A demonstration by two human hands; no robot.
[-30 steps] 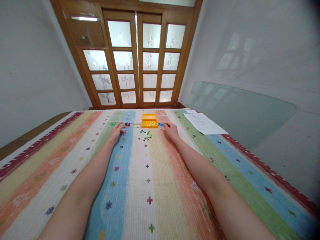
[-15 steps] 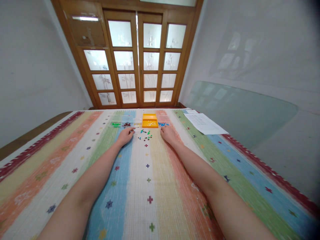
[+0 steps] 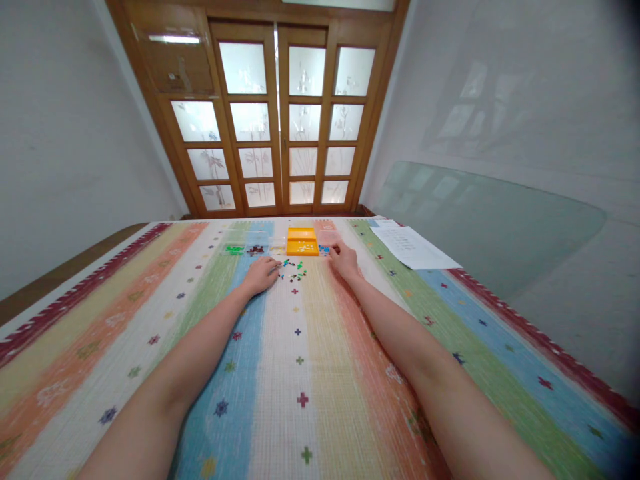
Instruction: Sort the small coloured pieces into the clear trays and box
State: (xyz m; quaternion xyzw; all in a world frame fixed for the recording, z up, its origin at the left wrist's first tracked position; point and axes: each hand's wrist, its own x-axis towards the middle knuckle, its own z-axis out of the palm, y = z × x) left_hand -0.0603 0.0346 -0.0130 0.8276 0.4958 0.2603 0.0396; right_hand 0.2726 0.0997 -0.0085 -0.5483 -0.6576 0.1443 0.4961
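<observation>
My left hand [image 3: 263,275] rests on the cloth, fingers bent together, with the tips at the left edge of a loose scatter of small mixed-colour beads [image 3: 299,274]. Over on the right, my right hand [image 3: 345,261] has thumb and forefinger pinched beside the small blue beads [image 3: 325,250] in a clear container. Whatever either set of fingertips holds is too small to make out. Between the hands, slightly farther off, stands an open yellow box [image 3: 303,251] with white pieces in it.
Clear compartments with green beads [image 3: 235,250] and dark red beads [image 3: 256,249] stand left of the yellow box. A striped tablecloth [image 3: 280,373] covers the table. Printed sheets [image 3: 415,247] lie at the right edge, near a glass panel [image 3: 480,220]. Wooden doors [image 3: 280,120] stand behind.
My left hand has moved right, up to the scattered beads. My right hand has shifted right and slightly away from me, from the cloth to the blue beads' container.
</observation>
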